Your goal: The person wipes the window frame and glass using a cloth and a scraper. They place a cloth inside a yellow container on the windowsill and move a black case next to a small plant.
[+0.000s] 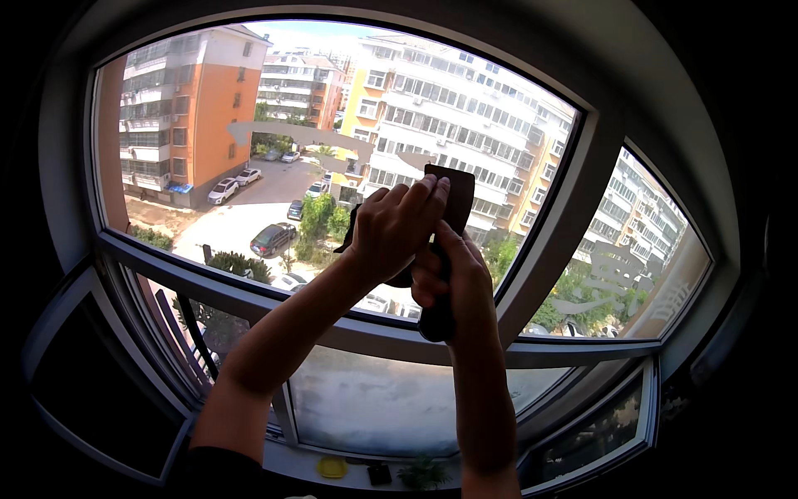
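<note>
My right hand (458, 268) grips the dark handle of what looks like a flat scraper (455, 193), held up before a large window pane (386, 131). The handle's rounded end points down below my fist. My left hand (399, 224) is on the tool's broad dark upper part, its fingertips near the top. A dark edge (350, 231) shows past the left side of that hand; what it belongs to is hidden. Grey sticker strips (299, 134) cross the glass to the left of the tool, and a smaller grey patch (416, 159) lies by its top corner.
A narrower pane at right bears grey lettering (614, 274). Window frame bars (555, 231) divide the panes. Lower sashes stand tilted inward at left (106, 374) and right (598, 430). On the sill below are a yellow dish (331, 467), a small dark block (379, 474) and a plant (424, 475).
</note>
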The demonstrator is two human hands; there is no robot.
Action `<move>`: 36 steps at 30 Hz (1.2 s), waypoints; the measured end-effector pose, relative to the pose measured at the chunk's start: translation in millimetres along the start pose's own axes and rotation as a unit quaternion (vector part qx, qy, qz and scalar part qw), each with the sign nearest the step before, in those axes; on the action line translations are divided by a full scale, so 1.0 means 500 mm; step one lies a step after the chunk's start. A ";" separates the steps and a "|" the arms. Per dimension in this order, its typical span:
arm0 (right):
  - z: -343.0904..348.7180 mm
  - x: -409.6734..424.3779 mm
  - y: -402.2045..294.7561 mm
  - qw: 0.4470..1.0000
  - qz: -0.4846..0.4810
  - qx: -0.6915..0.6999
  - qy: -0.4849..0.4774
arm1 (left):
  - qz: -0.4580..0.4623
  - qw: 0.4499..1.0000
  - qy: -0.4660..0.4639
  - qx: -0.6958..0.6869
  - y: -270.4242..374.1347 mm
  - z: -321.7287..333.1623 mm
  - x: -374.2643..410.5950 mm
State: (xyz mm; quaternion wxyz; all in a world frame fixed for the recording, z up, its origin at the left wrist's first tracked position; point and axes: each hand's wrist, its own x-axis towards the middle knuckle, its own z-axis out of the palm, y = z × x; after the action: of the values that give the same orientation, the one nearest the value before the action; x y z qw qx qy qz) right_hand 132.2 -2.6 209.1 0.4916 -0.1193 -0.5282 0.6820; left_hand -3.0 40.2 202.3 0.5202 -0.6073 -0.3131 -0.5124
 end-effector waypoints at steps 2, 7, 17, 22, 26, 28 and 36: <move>-0.011 -0.001 0.010 1.000 0.010 -0.005 0.016 | -0.008 1.000 -0.015 0.015 0.008 0.005 -0.013; -0.011 -0.018 0.024 0.999 0.035 -0.019 0.026 | -0.018 0.999 -0.023 0.031 0.022 -0.007 -0.044; -0.001 -0.007 0.024 0.999 0.004 -0.032 0.010 | 0.007 1.000 -0.001 0.002 -0.008 -0.003 -0.021; -0.001 -0.008 0.032 0.999 0.024 -0.013 0.035 | 0.009 1.000 -0.021 0.007 0.005 -0.009 -0.041; 0.010 -0.010 0.019 0.999 0.018 -0.011 0.025 | -0.001 1.000 -0.028 0.014 0.001 -0.013 -0.024; 0.014 -0.014 0.016 0.999 0.019 0.004 0.028 | -0.006 0.999 -0.033 -0.006 -0.003 -0.013 -0.017; 0.014 -0.007 0.016 1.000 0.016 0.005 0.017 | 0.003 1.000 0.002 -0.015 -0.011 -0.004 -0.017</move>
State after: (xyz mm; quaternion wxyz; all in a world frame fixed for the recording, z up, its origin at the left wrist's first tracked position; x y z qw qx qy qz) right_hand 124.6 -9.1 204.1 0.4902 -0.1372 -0.5145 0.6901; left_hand -10.8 41.2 195.9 0.5134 -0.6146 -0.3024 -0.5169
